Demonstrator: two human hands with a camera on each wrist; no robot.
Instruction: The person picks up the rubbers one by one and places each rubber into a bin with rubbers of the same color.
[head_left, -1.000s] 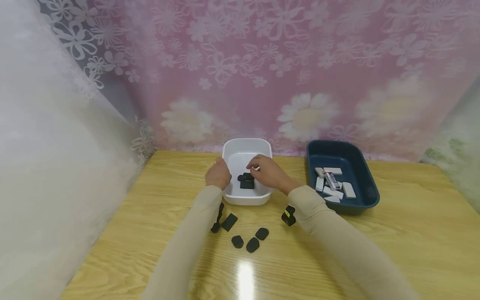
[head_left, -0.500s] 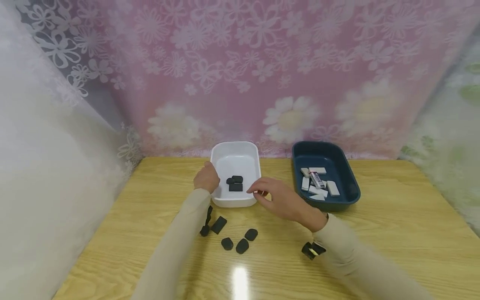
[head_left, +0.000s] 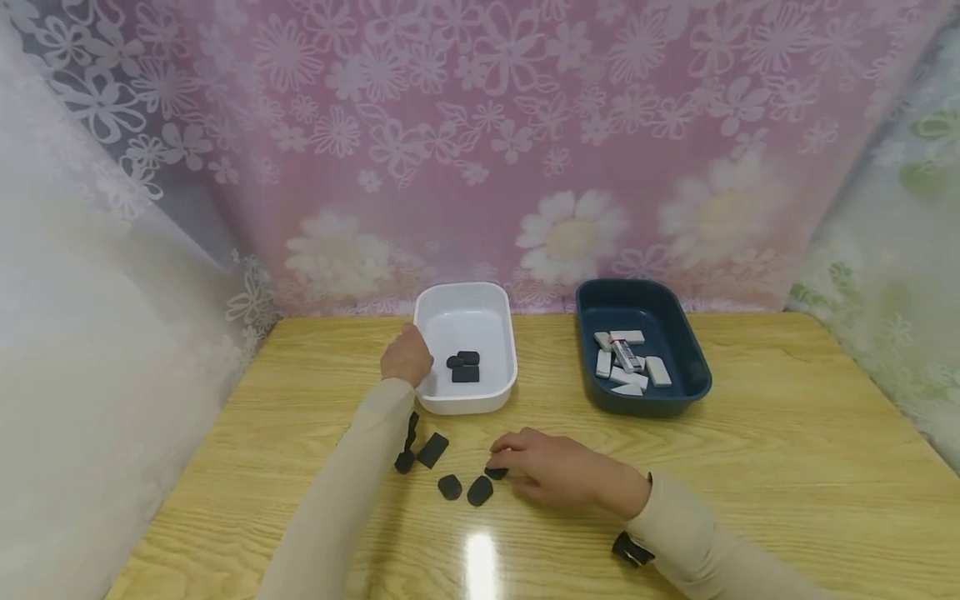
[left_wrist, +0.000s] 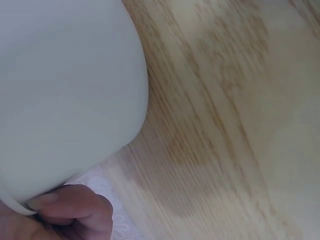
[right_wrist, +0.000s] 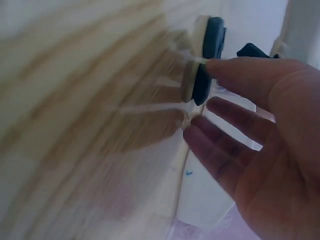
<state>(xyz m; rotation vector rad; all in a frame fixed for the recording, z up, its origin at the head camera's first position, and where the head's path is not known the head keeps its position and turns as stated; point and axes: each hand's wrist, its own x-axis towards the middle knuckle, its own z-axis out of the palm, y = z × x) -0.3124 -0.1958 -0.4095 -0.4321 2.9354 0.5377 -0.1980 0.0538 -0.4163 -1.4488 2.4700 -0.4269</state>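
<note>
My left hand (head_left: 407,357) pinches the left rim of a white plastic bin (head_left: 465,406); in the left wrist view, thumb and bent finger (left_wrist: 77,202) meet on that rim. Several black erasers (head_left: 466,374) lie inside the bin. Over the table in front, my right hand (head_left: 558,468) reaches down to a black eraser (head_left: 497,473), which its fingers partly cover. The right wrist view has the thumb against the eraser (right_wrist: 201,85), with the fingers bent just beside it and a gap still between. Two rounded black erasers (head_left: 480,491) lie just left of that hand.
A rectangular black eraser (head_left: 432,450) lies before the white bin, near a dark object (head_left: 405,461) by the left sleeve. At right stands a dark blue bin (head_left: 660,321) holding several white erasers (head_left: 658,372). A flowered curtain (head_left: 450,167) hangs behind the table.
My right hand has drawn back from over the white bin and come down to the black eraser on the table. The left hand stays at the bin's rim. The head view has shifted slightly.
</note>
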